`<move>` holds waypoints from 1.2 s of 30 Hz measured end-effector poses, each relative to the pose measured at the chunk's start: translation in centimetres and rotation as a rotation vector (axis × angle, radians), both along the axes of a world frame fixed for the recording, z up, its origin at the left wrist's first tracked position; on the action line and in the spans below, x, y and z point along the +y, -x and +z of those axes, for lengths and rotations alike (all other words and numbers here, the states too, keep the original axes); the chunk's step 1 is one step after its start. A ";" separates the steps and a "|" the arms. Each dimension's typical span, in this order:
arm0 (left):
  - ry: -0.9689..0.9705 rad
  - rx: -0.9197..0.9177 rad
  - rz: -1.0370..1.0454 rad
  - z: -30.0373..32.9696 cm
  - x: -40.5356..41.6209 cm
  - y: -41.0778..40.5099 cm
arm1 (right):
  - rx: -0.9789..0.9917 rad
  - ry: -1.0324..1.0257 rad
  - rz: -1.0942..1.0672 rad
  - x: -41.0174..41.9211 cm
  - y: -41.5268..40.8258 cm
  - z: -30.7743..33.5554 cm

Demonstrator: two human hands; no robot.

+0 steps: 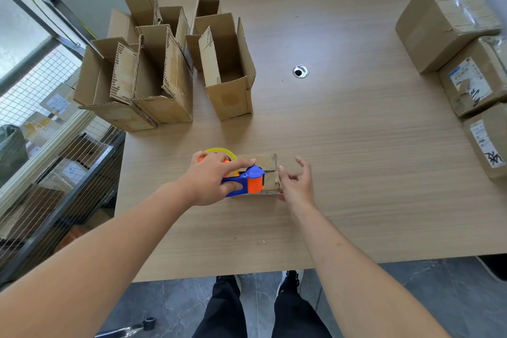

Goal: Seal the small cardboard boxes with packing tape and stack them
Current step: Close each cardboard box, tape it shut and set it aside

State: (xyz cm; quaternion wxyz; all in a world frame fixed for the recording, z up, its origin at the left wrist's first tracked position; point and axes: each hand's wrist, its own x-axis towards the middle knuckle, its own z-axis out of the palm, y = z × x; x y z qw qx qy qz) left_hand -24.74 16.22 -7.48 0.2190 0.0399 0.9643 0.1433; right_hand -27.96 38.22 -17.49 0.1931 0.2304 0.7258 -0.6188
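Observation:
A small closed cardboard box (pixel 267 163) lies on the wooden table (pixel 356 145) in front of me. A blue and orange tape dispenser (pixel 247 181) with a yellowish tape roll (pixel 220 151) sits on top of the box. My left hand (pixel 212 181) grips the dispenser's handle, its index finger stretched along the blue top. My right hand (pixel 297 182) is at the box's right end, its thumb and one fingertip touching the edge while the other fingers spread loosely.
Several open empty cardboard boxes (pixel 164 68) stand at the table's back left. Larger taped parcels (pixel 450 25) with labels are piled along the right edge. A round cable hole (pixel 300 71) sits mid-table. A wire rack (pixel 41 145) stands to the left.

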 end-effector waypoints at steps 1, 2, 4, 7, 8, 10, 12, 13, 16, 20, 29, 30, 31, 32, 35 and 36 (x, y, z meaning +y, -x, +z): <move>0.000 0.003 0.001 0.0 0.0 0.0 | -0.021 0.017 -0.014 0.2 -0.1 0.0; -0.001 0.005 0.001 -0.1 0.0 -0.1 | 0.002 -0.039 0.011 0.4 -0.1 0.1; -0.001 0.005 0.002 -0.1 0.0 0.0 | 0.125 -0.263 0.103 0.4 -0.3 0.7; 0.002 0.008 0.000 -0.3 0.0 -0.1 | 0.292 -0.337 0.090 -1.0 -0.7 1.6; 0.004 0.012 -0.002 -0.3 0.0 -0.1 | 0.309 -0.304 0.119 -1.8 -0.9 1.7; 0.004 0.018 -0.010 -0.2 0.0 -0.2 | 0.237 -0.170 0.191 -3.2 -1.0 1.7; 0.000 0.027 -0.025 -0.1 -0.1 -0.4 | 0.146 -0.006 0.191 -3.9 -0.9 1.4; 0.004 0.036 -0.038 -0.1 -0.1 -0.5 | 0.136 0.043 0.183 -3.9 -0.8 1.2; 0.020 0.070 -0.092 -0.3 -0.5 -0.6 | 0.170 0.062 0.211 -3.5 -0.5 -0.2; 0.037 0.063 -0.199 0.1 -1.2 0.5 | 0.159 0.058 0.223 -3.5 -0.4 -1.3; -0.017 -0.285 -0.051 3.0 -10.6 0.6 | 0.220 -0.089 0.250 -3.2 0.0 -0.5; -0.057 -0.309 -0.016 2.9 -11.6 0.2 | 0.220 -0.107 0.252 -3.3 -0.1 -0.5; -0.091 -0.323 0.011 2.8 -12.1 -0.2 | 0.220 -0.127 0.258 -3.3 -0.1 -0.4; -0.117 -0.327 0.028 2.6 -12.3 -0.4 | 0.220 -0.140 0.262 -3.3 -0.1 -0.3; -0.166 -0.348 0.060 1.8 -12.4 -0.8 | 0.214 -0.177 0.268 -3.3 -0.1 0.1; -0.178 -0.351 0.066 1.5 -12.5 -0.9 | 0.214 -0.190 0.277 -3.3 -0.1 0.2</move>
